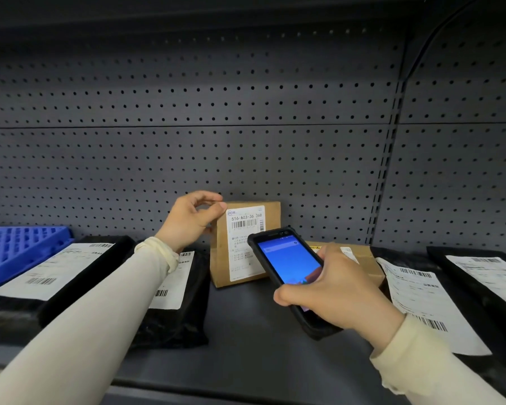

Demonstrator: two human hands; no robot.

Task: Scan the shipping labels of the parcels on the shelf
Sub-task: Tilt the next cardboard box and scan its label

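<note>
Left hand [192, 220], centre of the frame: thumb and forefinger pinching the top left corner of a brown cardboard parcel [270, 213], keeping it upright against the perforated back panel [187, 147]. Right hand [339, 290], lower right of centre: fingers wrapped round a black handheld scanner [287, 263], blue screen lit, top end aimed at the parcel's face and overlapping its lower right corner.

On the parcel's front, a tall white shipping label [244, 244]: small round logo at the top, bold code "516-A03-36 368", a barcode below it, then lines of small print too fine to read. Plain kraft-brown card, edges crisp, standing on the dark shelf [246, 331] near its back.

Just right of the scanner, a second brown box [365, 260] lying flat, partly hidden behind the right hand. Further right, black bags bearing a long white label with barcodes [430, 305] and another label [491, 276] at the right edge. Left of centre, under the cream sleeve [79, 325], two black bagged parcels [184, 311] with white barcode labels [53, 271]. Far left, a blue plastic crate [15, 252].
</note>
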